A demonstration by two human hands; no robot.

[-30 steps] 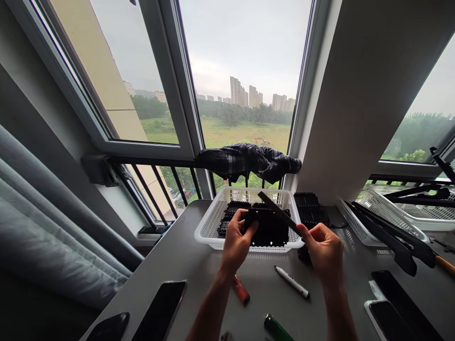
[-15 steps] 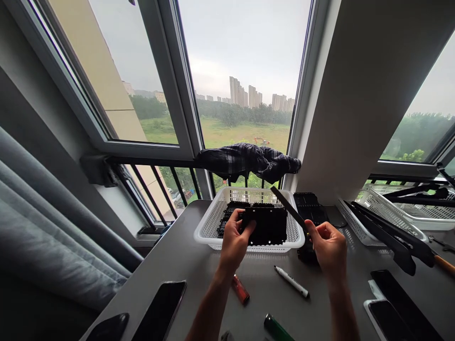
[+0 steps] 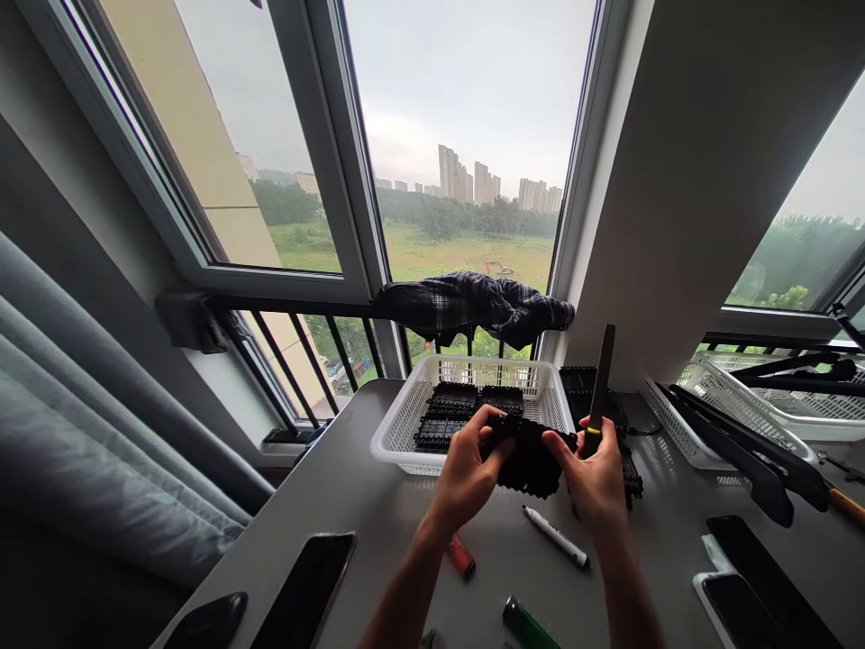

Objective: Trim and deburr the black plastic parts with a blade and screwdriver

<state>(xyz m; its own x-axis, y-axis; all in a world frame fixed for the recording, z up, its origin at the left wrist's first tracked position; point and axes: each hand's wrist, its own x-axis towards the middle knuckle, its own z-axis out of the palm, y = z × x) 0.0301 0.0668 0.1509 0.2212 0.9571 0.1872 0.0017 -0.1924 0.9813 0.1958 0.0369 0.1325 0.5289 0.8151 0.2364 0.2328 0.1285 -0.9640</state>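
Note:
My left hand (image 3: 473, 469) grips the left side of a black plastic plate (image 3: 531, 460) with a notched edge, thumb on its face. My right hand (image 3: 595, 469) pinches the plate's right side with thumb and fingers. Tucked in that same hand is a flat file (image 3: 603, 374), its blade pointing up and a yellow band at its handle. The plate is tilted over the near rim of a white plastic basket (image 3: 396, 442). Inside the basket lie several similar black plates (image 3: 452, 401). More black parts (image 3: 632, 473) lie on the table behind my right hand, partly hidden.
On the grey table (image 3: 378, 514) lie a white marker (image 3: 555, 536), a red lighter (image 3: 462, 557), a green cylinder (image 3: 527, 624) and a dark phone (image 3: 304, 590). At right are long black tools (image 3: 750, 451), another white basket (image 3: 696, 446) and a white-edged phone (image 3: 733, 608).
My right hand has moved left onto the plate, and the file has swung from leaning left to nearly upright. The plate has come down and nearer, tilting as it moved.

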